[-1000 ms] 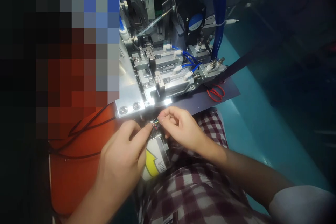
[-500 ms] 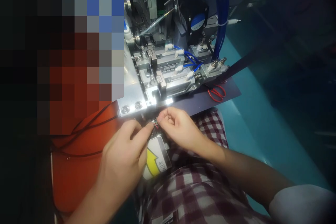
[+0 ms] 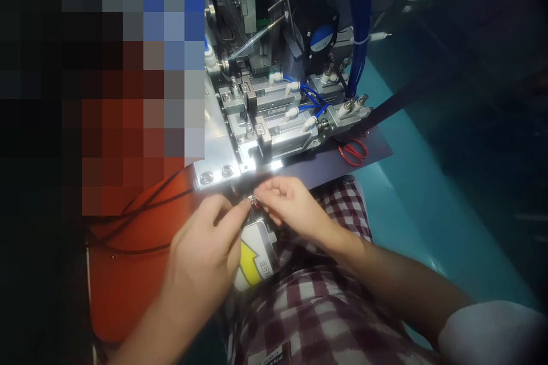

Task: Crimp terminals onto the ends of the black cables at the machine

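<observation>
At the near edge of a metal machine (image 3: 274, 142), two bare hands meet over a small part (image 3: 255, 203) with a touch of red; its details are too tiny to make out. The left hand (image 3: 203, 254) comes from the near left, back upward, its thumb tip pressed to the part in a pinch, the forefinger's tip hard to see. The right hand (image 3: 295, 208) comes from the near right, thumb and forefinger drawn together on the part's far side, pinching it, the other fingers curled.

Just nearer than the part sits a white label (image 3: 257, 234) bearing a yellow arrow (image 3: 251, 262) and dark characters, partly covered by the left hand. Below it, a maroon-and-white checked garment (image 3: 308, 308) covers the person's lap. A pale sleeve (image 3: 483, 331) ends on the right forearm.

Farther off, the machine carries metal cylinders with white fittings and blue tubes (image 3: 360, 28). To the right of the hands, red loop handles (image 3: 353, 151) lie on a dark sheet (image 3: 379, 151), beside a teal floor (image 3: 402, 199). To the left, black cables (image 3: 141, 252) cross an orange surface (image 3: 128, 296); large blurred squares hide the area beyond.
</observation>
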`<state>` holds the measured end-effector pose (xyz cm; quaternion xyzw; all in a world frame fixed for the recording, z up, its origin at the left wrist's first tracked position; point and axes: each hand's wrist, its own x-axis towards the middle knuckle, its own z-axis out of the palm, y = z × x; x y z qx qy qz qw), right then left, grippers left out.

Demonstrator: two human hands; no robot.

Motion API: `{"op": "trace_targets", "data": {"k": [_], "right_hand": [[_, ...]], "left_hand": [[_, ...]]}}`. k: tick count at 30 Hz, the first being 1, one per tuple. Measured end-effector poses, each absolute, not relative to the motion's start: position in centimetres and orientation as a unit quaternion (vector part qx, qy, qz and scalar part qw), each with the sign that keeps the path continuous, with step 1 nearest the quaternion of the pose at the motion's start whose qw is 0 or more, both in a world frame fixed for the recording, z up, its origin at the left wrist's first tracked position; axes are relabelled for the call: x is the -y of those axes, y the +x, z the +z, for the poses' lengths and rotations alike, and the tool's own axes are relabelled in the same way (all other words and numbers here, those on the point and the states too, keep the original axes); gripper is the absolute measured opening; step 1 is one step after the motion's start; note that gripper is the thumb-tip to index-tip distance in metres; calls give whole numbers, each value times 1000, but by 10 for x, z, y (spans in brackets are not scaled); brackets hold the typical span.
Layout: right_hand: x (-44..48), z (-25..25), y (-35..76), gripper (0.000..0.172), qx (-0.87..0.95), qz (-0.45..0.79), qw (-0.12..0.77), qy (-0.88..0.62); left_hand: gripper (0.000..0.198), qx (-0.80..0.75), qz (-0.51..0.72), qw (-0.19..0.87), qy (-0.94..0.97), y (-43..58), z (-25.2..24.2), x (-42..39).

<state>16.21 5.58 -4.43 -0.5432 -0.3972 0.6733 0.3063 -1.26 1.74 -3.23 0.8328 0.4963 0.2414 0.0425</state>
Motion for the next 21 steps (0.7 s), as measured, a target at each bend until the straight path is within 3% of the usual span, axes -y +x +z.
{"op": "trace_targets", "data": {"k": [8, 11, 14, 16, 18, 21], "right_hand": [[-35, -45, 161, 15, 401, 656, 316, -556], [-34, -43, 160, 9, 550, 511, 351, -559], [-38, -41, 163, 18, 711, 321, 360, -512], [-42, -40, 165, 20, 745, 268, 362, -492], [-45, -41, 165, 17, 721, 311, 367, -499], [-50, -44, 165, 9, 584, 500, 369, -522]], "left_hand": [[25, -500, 246, 45, 829, -12, -35, -20], [25, -499, 249, 51, 828, -12, -34, -19], [26, -496, 248, 51, 831, -11, -33, -19], [26, -496, 248, 51, 830, -11, -33, -19], [25, -498, 249, 52, 829, -12, -33, -19], [25, -500, 244, 52, 829, -13, -35, -19]]}}
